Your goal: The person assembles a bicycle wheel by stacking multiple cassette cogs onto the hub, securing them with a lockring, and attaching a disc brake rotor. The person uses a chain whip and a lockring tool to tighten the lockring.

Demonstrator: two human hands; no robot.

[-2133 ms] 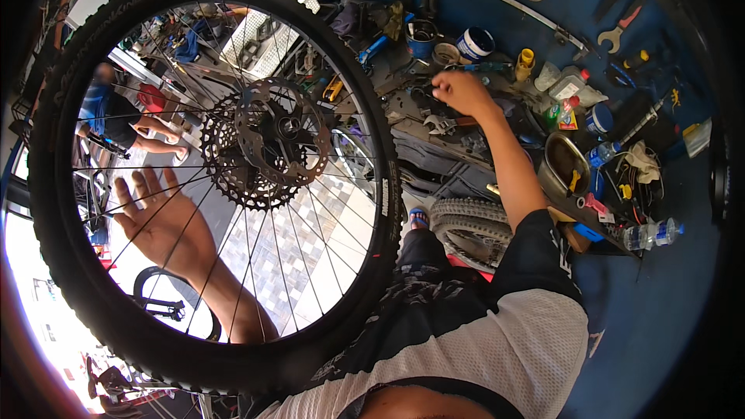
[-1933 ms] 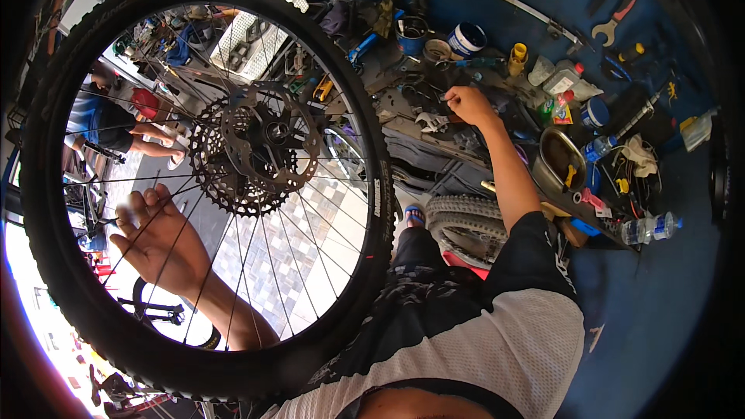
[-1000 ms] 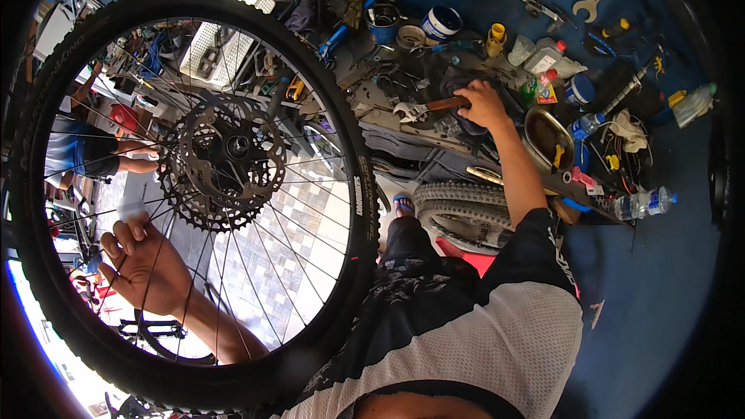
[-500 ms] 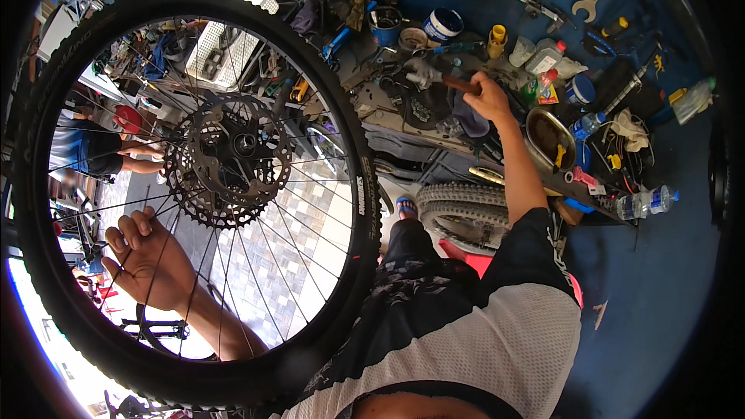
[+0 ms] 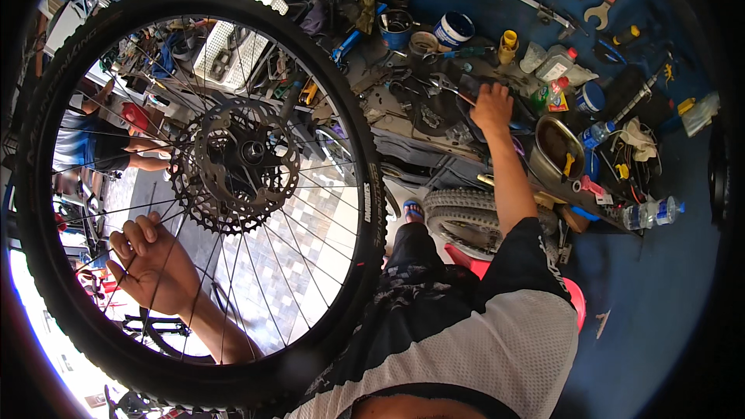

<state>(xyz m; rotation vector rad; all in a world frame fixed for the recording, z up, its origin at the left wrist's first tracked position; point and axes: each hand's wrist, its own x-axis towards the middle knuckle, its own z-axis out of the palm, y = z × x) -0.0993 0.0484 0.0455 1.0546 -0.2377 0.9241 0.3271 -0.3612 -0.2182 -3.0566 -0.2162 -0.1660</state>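
Observation:
A mountain bike wheel (image 5: 371, 209) with a knobbly black tyre fills the left side, its cassette (image 5: 198, 213) and brake disc (image 5: 268, 186) facing me. Behind its spokes is my left hand (image 5: 159, 271), palm showing, thumb apart and fingers loosely curled, with nothing seen in it. The forearm crosses behind the rim, close to the wheel. Over the cluttered bench on the right, my right hand (image 5: 493, 111) is closed around the end of a wrench-like tool with a silver head (image 5: 442, 81) and a reddish handle. Its grip is partly hidden by the fingers.
On the bench stand a white basket (image 5: 256, 50), a blue-and-white tub (image 5: 454, 29), a yellow bottle (image 5: 508, 45), a metal bowl (image 5: 552, 128) and a plastic water bottle (image 5: 652, 213). Below are several tyres (image 5: 466, 225). Another person (image 5: 101, 143) shows through the spokes.
The brown-handled tool with a grey head is no longer plainly seen in my right hand; a silver-headed tool is there now. That hand is lower and slightly right. My left hand stays behind the spokes.

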